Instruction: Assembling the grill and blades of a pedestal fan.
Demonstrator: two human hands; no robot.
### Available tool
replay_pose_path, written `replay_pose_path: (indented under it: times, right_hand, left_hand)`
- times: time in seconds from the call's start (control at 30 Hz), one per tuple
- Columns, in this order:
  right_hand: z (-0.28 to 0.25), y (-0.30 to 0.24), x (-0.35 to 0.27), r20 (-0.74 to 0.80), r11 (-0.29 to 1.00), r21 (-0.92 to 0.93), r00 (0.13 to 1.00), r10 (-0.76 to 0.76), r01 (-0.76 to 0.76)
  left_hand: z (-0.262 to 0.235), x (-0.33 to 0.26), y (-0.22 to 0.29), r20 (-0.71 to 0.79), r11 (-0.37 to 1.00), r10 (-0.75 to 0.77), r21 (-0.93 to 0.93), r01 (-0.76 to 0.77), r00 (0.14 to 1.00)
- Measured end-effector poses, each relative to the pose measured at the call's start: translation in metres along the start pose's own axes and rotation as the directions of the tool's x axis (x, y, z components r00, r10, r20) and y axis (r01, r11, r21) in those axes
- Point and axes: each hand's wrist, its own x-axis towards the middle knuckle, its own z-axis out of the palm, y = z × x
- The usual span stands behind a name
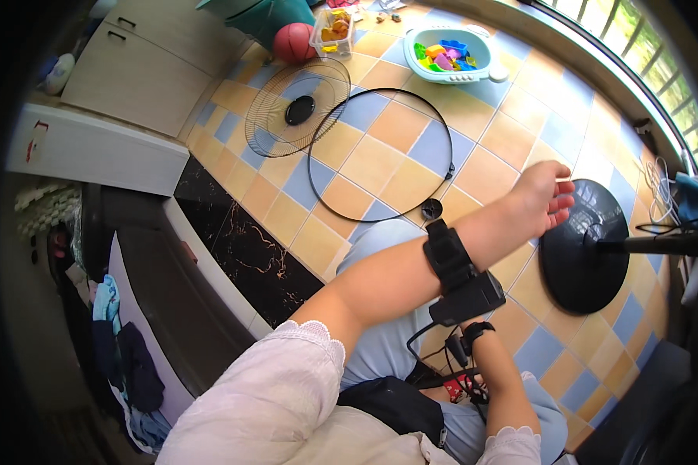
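My left arm stretches across to the right, with a black strap and a black box-shaped device [473,298] on the forearm. At its end my left hand [544,200] is open, fingers slightly bent and apart, nothing seen in it. It hovers by the round black base [585,260] of a stand, which lies tipped with its pole [651,245] pointing right. Beneath the left forearm, my right hand [471,324] is mostly hidden by the device; its wrist wears a black strap. On the floor lie a black hoop [451,147], a wire fan grille [275,97] and a small black round knob [432,209].
A light blue tub [442,76] holds colourful toy pieces. Nearby are a red ball [295,43], a clear plastic box [318,48] and a teal container [244,27]. White cabinets [143,74] and a dark bench [171,302] line the left. Cables [659,194] lie at right.
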Motion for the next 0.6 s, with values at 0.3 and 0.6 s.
replay_pose_path:
  times: [0.3,0.6]
  right_hand:
    - [-0.099,-0.010,0.051,-0.041,0.996,-0.054,0.997,-0.072,0.070]
    - [-0.052,-0.048,0.112,-0.507,0.943,-0.263,0.802,-0.316,0.205]
  left_hand:
    - [-0.052,-0.022,0.087,-0.141,0.900,0.390,-0.150,-0.409,0.910]
    - [-0.035,-0.032,0.052,-0.025,0.960,0.265,-0.092,-0.266,0.964]
